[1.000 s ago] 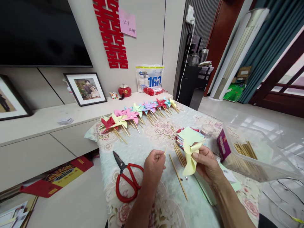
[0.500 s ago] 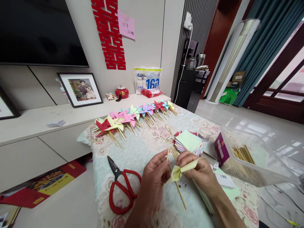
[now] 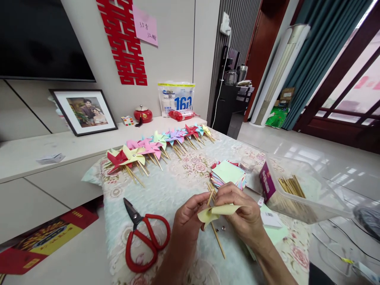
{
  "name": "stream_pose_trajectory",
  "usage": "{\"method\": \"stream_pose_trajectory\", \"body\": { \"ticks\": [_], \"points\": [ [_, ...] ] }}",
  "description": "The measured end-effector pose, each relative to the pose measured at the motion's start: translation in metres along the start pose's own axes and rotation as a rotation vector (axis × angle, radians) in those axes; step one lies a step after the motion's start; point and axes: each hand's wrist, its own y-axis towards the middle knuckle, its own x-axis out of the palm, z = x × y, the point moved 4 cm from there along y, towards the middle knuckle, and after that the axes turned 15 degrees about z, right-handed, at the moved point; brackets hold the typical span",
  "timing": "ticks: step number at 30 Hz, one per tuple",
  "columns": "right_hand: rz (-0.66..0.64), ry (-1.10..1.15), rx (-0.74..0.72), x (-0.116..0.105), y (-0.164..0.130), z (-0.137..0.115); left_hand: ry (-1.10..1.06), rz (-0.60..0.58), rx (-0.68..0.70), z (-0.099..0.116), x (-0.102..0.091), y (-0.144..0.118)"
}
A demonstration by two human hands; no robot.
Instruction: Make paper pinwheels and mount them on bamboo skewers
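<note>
Floral cloth (image 3: 178,186) covers the table before a low white cabinet. Over it, the left hand (image 3: 187,215) pinches a thin wooden stick (image 3: 210,196), while the right hand (image 3: 240,211) grips a folded yellow paper pinwheel (image 3: 216,211) between thumb and fingertips, touching the stick. Just left of the left fingers lie red scissors (image 3: 145,237); beyond the right fingers sits a stack of coloured paper squares (image 3: 227,173).

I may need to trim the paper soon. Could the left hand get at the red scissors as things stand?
Probably yes, once it lets go: the left hand is pinching the yellow paper and a stick. The red scissors lie just left of it on the tablecloth, with nothing between.
</note>
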Motion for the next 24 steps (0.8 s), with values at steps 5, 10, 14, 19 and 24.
{"method": "stream_pose_trajectory", "body": {
  "ticks": [5, 10, 14, 19, 24],
  "points": [
    [-0.006, -0.025, -0.006, 0.001, -0.001, 0.0, 0.069, 0.033, 0.096, 0.006, 0.0, -0.001],
    [-0.013, -0.028, -0.005, 0.002, -0.001, -0.001, 0.061, 0.054, 0.097, 0.011, 0.001, -0.002],
    [-0.04, -0.016, 0.012, 0.003, -0.003, 0.002, 0.024, 0.1, 0.019, 0.006, -0.002, 0.001],
    [-0.074, 0.009, 0.029, 0.004, -0.005, 0.004, 0.011, 0.13, -0.023, 0.005, -0.004, 0.003],
    [-0.059, 0.008, 0.014, 0.006, -0.002, 0.0, 0.018, 0.119, 0.037, 0.007, -0.004, 0.002]
  ]
}}
